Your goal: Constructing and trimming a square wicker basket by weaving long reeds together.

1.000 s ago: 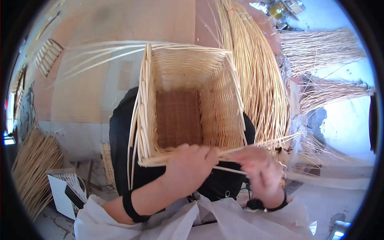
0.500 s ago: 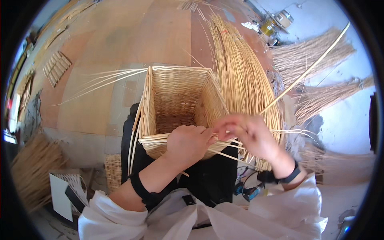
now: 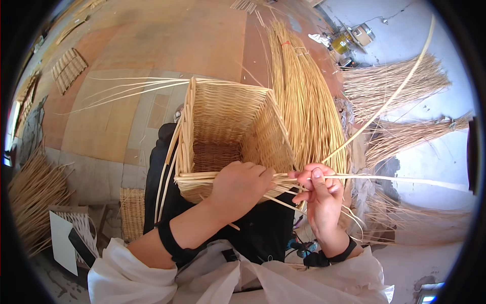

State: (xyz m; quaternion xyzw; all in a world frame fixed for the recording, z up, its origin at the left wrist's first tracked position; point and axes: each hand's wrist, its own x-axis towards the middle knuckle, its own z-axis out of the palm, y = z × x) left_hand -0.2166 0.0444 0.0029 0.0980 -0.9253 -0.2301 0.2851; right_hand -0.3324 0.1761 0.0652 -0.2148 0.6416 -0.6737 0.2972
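A rectangular wicker basket (image 3: 217, 109) rests on my lap, its opening toward me. Wrapped over its near rim (image 3: 195, 178) is my left hand (image 3: 239, 186), fingers curled inside the basket. Just right of the near right corner, my right hand (image 3: 324, 196) pinches a pale willow rod (image 3: 374, 177) between thumb and forefinger, its other fingers curled. That rod runs out to the right. A longer, thicker rod (image 3: 390, 101) rises from behind the right hand toward the upper right. Several loose rod ends stick out below the right corner, and thin ones (image 3: 129, 91) trail left from the far corner.
A big bundle of straw-coloured rods (image 3: 306, 101) lies right of the basket. More bundles (image 3: 400, 81) lean along the right wall, and another heap (image 3: 38, 197) is at the left. A small woven panel (image 3: 132, 213) stands by my left leg. Boards (image 3: 167, 40) cover the floor ahead.
My right hand has turned palm up and dropped slightly, now with a rod stretched out to the right. The long rod has swung more upright. My left hand stays on the rim.
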